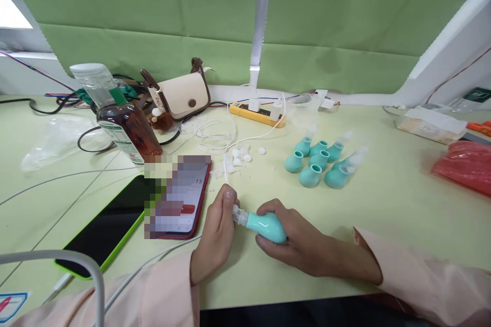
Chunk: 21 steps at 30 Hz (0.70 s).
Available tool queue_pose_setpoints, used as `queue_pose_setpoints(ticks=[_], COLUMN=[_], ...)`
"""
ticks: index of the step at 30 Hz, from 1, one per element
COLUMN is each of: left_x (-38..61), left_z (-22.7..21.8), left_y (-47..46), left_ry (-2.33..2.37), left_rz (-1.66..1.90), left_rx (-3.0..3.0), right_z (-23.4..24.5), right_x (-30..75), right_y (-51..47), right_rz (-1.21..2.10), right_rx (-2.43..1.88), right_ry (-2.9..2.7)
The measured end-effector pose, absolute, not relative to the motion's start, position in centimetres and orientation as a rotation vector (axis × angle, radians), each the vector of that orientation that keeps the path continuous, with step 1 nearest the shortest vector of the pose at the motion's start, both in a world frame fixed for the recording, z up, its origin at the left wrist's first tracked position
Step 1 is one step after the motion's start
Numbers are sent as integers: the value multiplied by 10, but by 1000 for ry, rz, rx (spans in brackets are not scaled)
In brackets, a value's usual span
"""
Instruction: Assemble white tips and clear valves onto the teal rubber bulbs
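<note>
My right hand (pixel 293 242) is wrapped round a teal rubber bulb (pixel 266 226) that lies sideways just above the table's front edge. My left hand (pixel 215 237) pinches the clear nozzle tip (pixel 238 214) at the bulb's left end, and a thin white stick (pixel 225 172) rises from its fingers. Several more teal bulbs (pixel 320 163), some with clear tips, stand in a cluster further back to the right. Small white caps (pixel 241 155) lie scattered behind my left hand.
Left of my hands lie a red-cased phone (pixel 180 196) and a green-cased phone (pixel 103 227). A bottle of brown liquid (pixel 118 117), a cream handbag (pixel 178 93), a yellow power strip (pixel 258 113) and white cables sit behind. A red bag (pixel 466 166) lies at the right.
</note>
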<state>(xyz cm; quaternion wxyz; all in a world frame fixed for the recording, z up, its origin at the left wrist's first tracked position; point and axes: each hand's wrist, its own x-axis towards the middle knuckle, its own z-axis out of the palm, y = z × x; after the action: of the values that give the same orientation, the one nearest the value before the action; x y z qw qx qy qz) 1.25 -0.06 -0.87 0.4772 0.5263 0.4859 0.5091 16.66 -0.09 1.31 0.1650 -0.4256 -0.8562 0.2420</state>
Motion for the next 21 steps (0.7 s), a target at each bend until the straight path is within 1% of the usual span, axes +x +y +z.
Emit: queue_pose_setpoints(ticks=[3, 6, 8, 9, 11, 14, 18, 21], left_x=[10, 7, 6, 6, 5, 4, 4, 4], left_z=[-8, -8, -8, -8, -9, -11, -10, -8], left_y=[-1, -1, 0, 1, 2, 4, 5, 5], left_ry=[1196, 1229, 1303, 1342, 1398, 1422, 1424, 1420], left_rz=[1154, 1064, 1031, 1005, 938, 854, 788, 710], left_rx=[1468, 1638, 1740, 1795, 1909, 2046, 2181, 2151], right_z=[22, 20, 17, 16, 16, 16, 9, 6], right_x=[170, 172, 173, 173, 173, 174, 175, 177], right_y=[2, 5, 7, 7, 5, 3, 5, 10], right_rz=[1182, 1646, 1847, 1848, 1641, 1049, 289, -97], right_rx=[-1228, -1157, -1116, -1118, -1164, -1212, -1032, -884], right_ry=[-2161, -1876, -1751, -1746, -1880, -2259, -2606, -2742])
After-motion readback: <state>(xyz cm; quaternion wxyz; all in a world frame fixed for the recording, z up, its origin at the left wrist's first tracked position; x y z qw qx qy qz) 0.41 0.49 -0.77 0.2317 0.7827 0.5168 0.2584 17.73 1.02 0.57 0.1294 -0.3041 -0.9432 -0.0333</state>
